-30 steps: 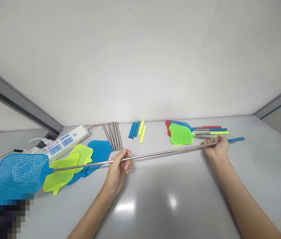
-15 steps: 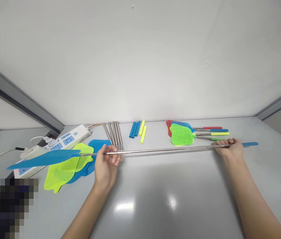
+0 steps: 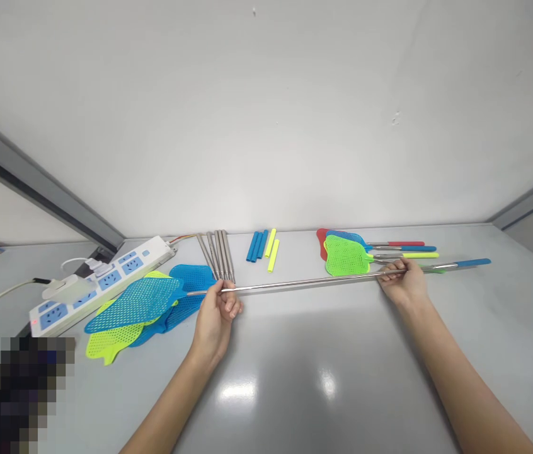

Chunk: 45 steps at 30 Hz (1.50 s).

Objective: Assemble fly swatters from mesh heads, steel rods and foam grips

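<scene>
A blue fly swatter (image 3: 304, 282) with a long, extended metal rod spans the space between my hands. My left hand (image 3: 217, 312) pinches the rod near the blue mesh head, which hangs over the loose heads at the left. Further right, my right hand (image 3: 403, 284) grips the same rod a short way from its blue handle. Loose yellow-green heads (image 3: 115, 343) and blue heads (image 3: 191, 277) lie overlapping below the held head. Just beyond my left hand are several metal rods (image 3: 222, 255). Swatters with a green head (image 3: 346, 255) on top lie behind the rod at the right.
Blue tubes (image 3: 257, 246) and two yellow tubes (image 3: 273, 252) lie near the wall. A white power strip (image 3: 120, 271) with plugs and cables stands at the left. The grey tabletop (image 3: 295, 372) reaches to the white wall (image 3: 276, 126); a pixelated dark patch covers the lower left.
My right hand has moved left along the rod, away from the blue handle. The swatter has shifted slightly right at its head end and turned, so its mesh face now shows.
</scene>
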Each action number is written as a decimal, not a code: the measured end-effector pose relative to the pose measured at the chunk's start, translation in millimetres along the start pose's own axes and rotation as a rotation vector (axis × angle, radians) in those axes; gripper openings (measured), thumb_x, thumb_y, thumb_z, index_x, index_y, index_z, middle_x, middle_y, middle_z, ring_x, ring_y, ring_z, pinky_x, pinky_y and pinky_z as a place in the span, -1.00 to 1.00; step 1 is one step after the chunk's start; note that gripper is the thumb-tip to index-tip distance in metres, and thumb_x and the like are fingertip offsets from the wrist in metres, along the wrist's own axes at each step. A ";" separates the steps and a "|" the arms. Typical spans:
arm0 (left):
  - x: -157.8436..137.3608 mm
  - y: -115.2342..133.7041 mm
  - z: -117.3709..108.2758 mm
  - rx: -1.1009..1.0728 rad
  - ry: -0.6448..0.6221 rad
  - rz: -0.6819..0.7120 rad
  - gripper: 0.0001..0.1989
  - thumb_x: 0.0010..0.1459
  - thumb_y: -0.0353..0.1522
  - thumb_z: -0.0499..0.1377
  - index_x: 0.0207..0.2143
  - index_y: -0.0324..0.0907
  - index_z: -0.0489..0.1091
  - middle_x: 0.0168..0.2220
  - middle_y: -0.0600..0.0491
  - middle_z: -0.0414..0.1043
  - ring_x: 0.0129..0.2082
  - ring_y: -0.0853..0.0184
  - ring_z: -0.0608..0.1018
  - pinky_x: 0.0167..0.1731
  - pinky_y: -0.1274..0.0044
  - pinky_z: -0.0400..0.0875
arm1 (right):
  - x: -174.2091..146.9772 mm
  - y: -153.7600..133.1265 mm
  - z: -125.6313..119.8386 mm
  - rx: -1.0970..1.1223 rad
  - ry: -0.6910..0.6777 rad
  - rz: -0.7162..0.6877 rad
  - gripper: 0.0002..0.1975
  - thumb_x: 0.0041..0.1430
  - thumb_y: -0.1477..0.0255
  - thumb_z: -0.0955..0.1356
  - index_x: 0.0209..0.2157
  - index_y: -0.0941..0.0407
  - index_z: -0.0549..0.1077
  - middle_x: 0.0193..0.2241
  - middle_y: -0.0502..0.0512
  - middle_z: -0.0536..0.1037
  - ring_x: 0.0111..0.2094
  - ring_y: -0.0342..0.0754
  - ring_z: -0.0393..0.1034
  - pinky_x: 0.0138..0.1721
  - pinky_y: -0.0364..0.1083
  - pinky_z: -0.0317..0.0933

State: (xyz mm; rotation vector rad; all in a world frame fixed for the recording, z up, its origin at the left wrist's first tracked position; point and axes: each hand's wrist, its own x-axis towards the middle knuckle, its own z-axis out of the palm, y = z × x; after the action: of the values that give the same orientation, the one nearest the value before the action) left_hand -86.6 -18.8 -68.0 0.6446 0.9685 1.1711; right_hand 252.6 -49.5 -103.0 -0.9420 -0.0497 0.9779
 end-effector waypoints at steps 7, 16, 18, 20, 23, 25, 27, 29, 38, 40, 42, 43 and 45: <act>2.9 -1.8 -1.2 0.025 -0.091 -0.061 -0.80 0.06 -0.31 -0.02 -0.40 -0.25 0.31 -0.57 0.10 0.31 -0.61 0.48 0.35 -0.55 0.62 0.26 | -33.7 12.4 29.7 -0.061 -0.323 0.242 -0.82 -0.02 0.39 0.24 -0.61 0.14 0.17 -0.70 -0.11 0.10 -0.71 -0.26 0.01 -0.70 -0.23 -0.01; 1.9 -2.7 1.2 -0.012 -0.198 -0.176 -0.80 0.07 -0.33 0.01 -0.34 -0.26 0.34 -0.48 0.02 0.38 -0.46 0.36 0.45 -0.43 0.54 0.34 | -55.0 29.6 42.1 -0.200 -0.507 0.342 -0.82 0.00 0.34 0.25 -0.56 0.14 0.26 -0.67 -0.10 0.14 -0.67 -0.25 0.09 -0.66 -0.22 0.01; 3.3 -2.5 0.0 -0.010 -0.187 -0.176 -0.81 0.06 -0.34 0.01 -0.35 -0.25 0.34 -0.48 0.04 0.38 -0.46 0.37 0.46 -0.44 0.54 0.35 | -52.8 30.3 40.5 -0.215 -0.498 0.347 -0.83 0.00 0.34 0.25 -0.56 0.14 0.27 -0.67 -0.09 0.15 -0.67 -0.24 0.10 -0.65 -0.22 0.02; 4.3 -3.2 -0.9 -0.004 -0.182 -0.181 -0.81 0.06 -0.34 0.01 -0.35 -0.25 0.35 -0.48 0.04 0.39 -0.47 0.37 0.46 -0.44 0.55 0.35 | -50.8 31.3 39.3 -0.228 -0.487 0.356 -0.83 -0.01 0.34 0.26 -0.55 0.14 0.27 -0.67 -0.09 0.15 -0.66 -0.24 0.10 -0.64 -0.22 0.03; 4.5 -4.5 -1.5 0.006 -0.177 -0.184 -0.80 0.06 -0.33 0.02 -0.34 -0.26 0.35 -0.48 0.04 0.39 -0.48 0.38 0.46 -0.45 0.55 0.35 | -49.5 32.4 38.4 -0.238 -0.469 0.371 -0.84 -0.02 0.34 0.26 -0.55 0.14 0.28 -0.68 -0.09 0.16 -0.66 -0.23 0.10 -0.63 -0.22 0.03; 4.0 -4.7 -1.4 0.012 -0.181 -0.175 -0.80 0.06 -0.32 0.03 -0.33 -0.26 0.35 -0.48 0.05 0.38 -0.48 0.38 0.46 -0.45 0.56 0.34 | -50.0 32.2 38.6 -0.237 -0.472 0.373 -0.84 -0.01 0.34 0.26 -0.54 0.14 0.29 -0.68 -0.08 0.17 -0.66 -0.23 0.10 -0.63 -0.22 0.03; 3.2 -4.4 -0.9 0.019 -0.188 -0.162 -0.80 0.06 -0.32 0.03 -0.33 -0.25 0.35 -0.47 0.05 0.38 -0.48 0.39 0.45 -0.45 0.56 0.34 | -51.7 31.1 39.5 -0.231 -0.489 0.371 -0.84 0.00 0.34 0.25 -0.53 0.14 0.30 -0.68 -0.08 0.17 -0.66 -0.23 0.11 -0.62 -0.22 0.03; 2.3 -3.6 0.0 0.031 -0.189 -0.155 -0.79 0.05 -0.31 0.04 -0.33 -0.25 0.35 -0.48 0.06 0.38 -0.47 0.39 0.45 -0.44 0.57 0.33 | -54.1 29.8 41.0 -0.230 -0.509 0.374 -0.85 0.00 0.34 0.25 -0.52 0.14 0.30 -0.67 -0.08 0.18 -0.65 -0.22 0.12 -0.61 -0.22 0.04; -1.1 -3.2 3.4 0.067 -0.209 -0.167 -0.77 0.03 -0.27 0.07 -0.31 -0.23 0.36 -0.47 0.06 0.38 -0.48 0.40 0.44 -0.45 0.58 0.30 | -61.1 33.1 45.6 -0.293 -0.560 0.397 -0.84 -0.01 0.32 0.26 -0.47 0.13 0.32 -0.65 -0.06 0.25 -0.62 -0.21 0.19 -0.63 -0.22 0.05; -1.6 -3.7 3.6 0.071 -0.218 -0.167 -0.75 0.03 -0.26 0.07 -0.30 -0.25 0.36 -0.46 0.04 0.39 -0.48 0.40 0.44 -0.44 0.57 0.30 | -61.8 34.8 45.7 -0.325 -0.577 0.396 -0.83 -0.01 0.31 0.26 -0.45 0.13 0.33 -0.63 -0.04 0.29 -0.60 -0.19 0.23 -0.63 -0.22 0.06; -2.2 -4.4 3.7 0.077 -0.226 -0.169 -0.74 0.03 -0.26 0.07 -0.30 -0.25 0.36 -0.46 0.03 0.39 -0.49 0.40 0.44 -0.43 0.57 0.30 | -62.4 35.9 45.7 -0.351 -0.592 0.398 -0.82 -0.01 0.30 0.26 -0.43 0.13 0.33 -0.60 -0.02 0.31 -0.57 -0.17 0.25 -0.63 -0.22 0.07; -2.5 -4.8 3.9 0.080 -0.230 -0.169 -0.73 0.03 -0.25 0.07 -0.29 -0.25 0.36 -0.46 0.03 0.39 -0.49 0.40 0.44 -0.43 0.57 0.30 | -62.6 36.0 45.7 -0.357 -0.597 0.398 -0.82 0.00 0.30 0.26 -0.43 0.13 0.33 -0.60 -0.02 0.31 -0.56 -0.17 0.26 -0.63 -0.22 0.08; -3.1 -5.6 4.1 0.088 -0.243 -0.166 -0.73 0.04 -0.25 0.06 -0.28 -0.25 0.36 -0.45 0.03 0.38 -0.49 0.41 0.44 -0.42 0.56 0.30 | -63.0 35.6 45.5 -0.355 -0.602 0.390 -0.82 0.00 0.31 0.25 -0.43 0.14 0.34 -0.60 -0.01 0.31 -0.55 -0.16 0.27 -0.61 -0.22 0.09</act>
State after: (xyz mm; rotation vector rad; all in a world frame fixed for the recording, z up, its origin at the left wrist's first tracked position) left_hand -80.7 -23.2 -69.9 0.7443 0.8524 0.8850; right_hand 171.5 -57.7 -77.1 -0.9652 -0.5790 1.6289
